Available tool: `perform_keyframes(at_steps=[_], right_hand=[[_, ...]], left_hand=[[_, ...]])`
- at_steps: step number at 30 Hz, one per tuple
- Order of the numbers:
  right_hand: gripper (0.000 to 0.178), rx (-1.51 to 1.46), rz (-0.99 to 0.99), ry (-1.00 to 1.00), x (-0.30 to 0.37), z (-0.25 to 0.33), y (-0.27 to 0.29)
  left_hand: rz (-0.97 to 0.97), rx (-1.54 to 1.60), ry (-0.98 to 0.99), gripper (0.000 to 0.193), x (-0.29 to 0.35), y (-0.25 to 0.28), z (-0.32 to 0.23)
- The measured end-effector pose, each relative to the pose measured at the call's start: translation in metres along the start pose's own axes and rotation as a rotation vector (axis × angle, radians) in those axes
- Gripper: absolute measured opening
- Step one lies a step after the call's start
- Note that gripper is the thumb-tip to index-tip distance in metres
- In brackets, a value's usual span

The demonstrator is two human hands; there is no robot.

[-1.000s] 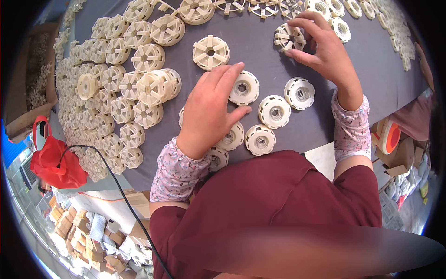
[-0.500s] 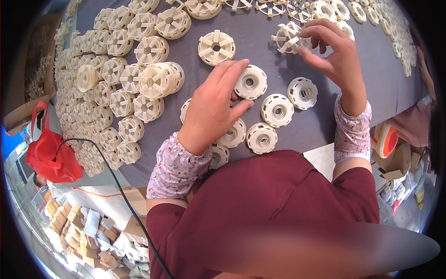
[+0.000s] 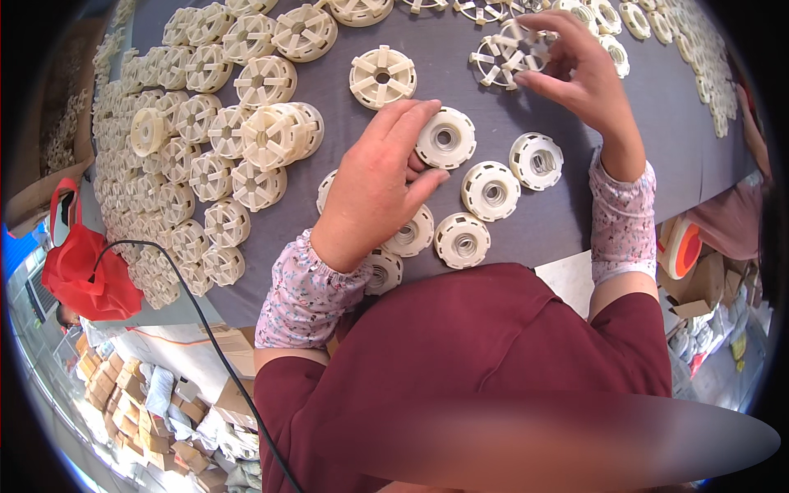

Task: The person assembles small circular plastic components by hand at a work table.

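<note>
My left hand (image 3: 374,177) curves round the left edge of a white round housing (image 3: 457,151) with a coil spring at its centre; fingers are above and thumb below. Farther right, my right hand (image 3: 585,70) pinches a pale spoked ring (image 3: 530,53), blurred by motion, between thumb and fingers. Close beside it is another spoked ring (image 3: 486,62), partly overlapped by the held one. Nearer to me lie several similar housings with springs, such as one housing (image 3: 478,195) and another housing (image 3: 552,151). My left hand partly hides a few of them.
Several finished-looking spoked wheels (image 3: 263,82) crowd the left of the grey table (image 3: 345,123), some stacked. One spoked wheel (image 3: 399,72) lies alone beyond my left hand. Small rings (image 3: 633,20) line the far right. A red bag (image 3: 90,275) hangs at the left edge beside a black cable (image 3: 193,300).
My right hand has shifted slightly away from me, and two spoked rings now show apart where they were bunched together. My left hand stays at the same housing.
</note>
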State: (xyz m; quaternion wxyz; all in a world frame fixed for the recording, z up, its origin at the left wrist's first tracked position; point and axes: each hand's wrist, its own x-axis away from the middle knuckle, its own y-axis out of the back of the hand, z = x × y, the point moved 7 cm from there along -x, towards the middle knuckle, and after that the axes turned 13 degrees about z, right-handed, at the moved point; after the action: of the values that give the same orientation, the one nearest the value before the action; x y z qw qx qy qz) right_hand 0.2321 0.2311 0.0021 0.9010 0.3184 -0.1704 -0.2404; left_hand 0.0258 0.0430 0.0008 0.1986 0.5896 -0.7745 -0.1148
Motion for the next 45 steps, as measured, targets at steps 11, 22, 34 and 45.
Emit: perform_keyframes(at_steps=[11, 22, 34, 45], right_hand=[[0.07, -0.015, 0.187, 0.151, 0.014, 0.091, -0.063], [0.068, 0.282, 0.15, 0.165, 0.014, 0.095, -0.081], [0.066, 0.305, -0.121, 0.138, 0.006, 0.033, -0.01], [0.061, 0.234, -0.034, 0.019, 0.004, 0.021, -0.015]], left_hand=[[-0.079, 0.121, -0.073, 0.05, -0.001, 0.008, -0.003], [-0.081, 0.079, -0.004, 0.057, -0.002, 0.004, 0.002], [-0.304, -0.201, 0.113, 0.065, 0.005, 0.028, 0.003], [0.049, -0.289, -0.092, 0.066, 0.003, -0.052, -0.037]])
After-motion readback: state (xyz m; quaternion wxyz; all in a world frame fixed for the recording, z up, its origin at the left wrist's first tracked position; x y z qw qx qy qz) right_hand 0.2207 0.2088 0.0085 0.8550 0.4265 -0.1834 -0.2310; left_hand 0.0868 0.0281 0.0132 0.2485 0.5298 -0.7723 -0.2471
